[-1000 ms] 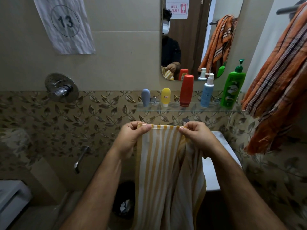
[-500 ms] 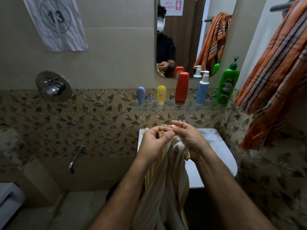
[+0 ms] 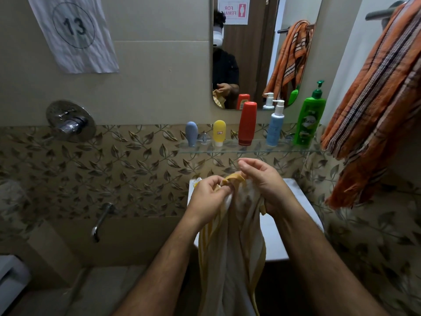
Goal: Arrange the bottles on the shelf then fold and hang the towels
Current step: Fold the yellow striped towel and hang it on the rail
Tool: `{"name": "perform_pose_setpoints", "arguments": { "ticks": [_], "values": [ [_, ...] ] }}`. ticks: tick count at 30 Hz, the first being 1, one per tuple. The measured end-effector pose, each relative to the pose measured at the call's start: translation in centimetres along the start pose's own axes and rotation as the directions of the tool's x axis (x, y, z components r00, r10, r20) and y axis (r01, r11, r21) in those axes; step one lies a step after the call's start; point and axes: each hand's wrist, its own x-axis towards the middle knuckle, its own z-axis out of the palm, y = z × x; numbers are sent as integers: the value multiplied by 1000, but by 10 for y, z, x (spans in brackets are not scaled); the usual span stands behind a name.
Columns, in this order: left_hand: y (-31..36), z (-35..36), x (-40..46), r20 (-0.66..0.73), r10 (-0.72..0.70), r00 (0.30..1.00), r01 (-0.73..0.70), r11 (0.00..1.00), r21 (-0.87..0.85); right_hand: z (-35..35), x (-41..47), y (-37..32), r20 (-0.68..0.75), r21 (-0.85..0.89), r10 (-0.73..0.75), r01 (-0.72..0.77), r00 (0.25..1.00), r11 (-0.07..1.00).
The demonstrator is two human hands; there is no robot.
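A yellow-and-white striped towel (image 3: 232, 242) hangs bunched between my hands, in front of the white sink (image 3: 271, 238). My left hand (image 3: 208, 197) pinches its top edge, and my right hand (image 3: 262, 181) grips the fold close beside it. On the glass shelf (image 3: 250, 149) above stand a grey-blue bottle (image 3: 191, 133), a yellow bottle (image 3: 219, 132), a red bottle (image 3: 247, 123), a blue pump bottle (image 3: 275, 124) and a green pump bottle (image 3: 309, 117). An orange striped towel (image 3: 373, 99) hangs on a bar (image 3: 380, 12) at the right.
A mirror (image 3: 257, 49) hangs above the shelf. A chrome shower valve (image 3: 70, 120) and a spout (image 3: 101, 221) are on the left wall. A paper sheet marked 13 (image 3: 73, 33) is stuck up top left.
My hands held the towel's top edge stretched apart; they have come together, so the towel is now gathered and doubled. My view has shifted slightly.
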Motion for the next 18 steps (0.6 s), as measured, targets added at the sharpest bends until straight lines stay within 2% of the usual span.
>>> {"name": "perform_pose_setpoints", "arguments": {
  "ticks": [3,5,8,12,15,18],
  "values": [
    [-4,-5,5,-190,-50,981,47,999,-22,-5,2,-2,-189,186,-3,39,982,982],
    [-4,-7,6,-216,-63,974,60,998,-24,-8,1,-4,-207,333,49,23,977,943],
    [2,-1,3,-149,-83,985,68,992,-104,-3,-4,-7,-133,427,118,-50,984,903],
    [6,12,-2,-13,-79,997,69,932,-356,10,-8,-6,-60,452,129,-88,990,888],
    [7,21,-2,17,-130,991,123,879,-461,15,-8,-5,-36,486,123,-90,992,869],
    [9,21,-1,27,-178,984,163,813,-560,15,-10,-5,2,429,111,-101,994,898]
  ]
}}
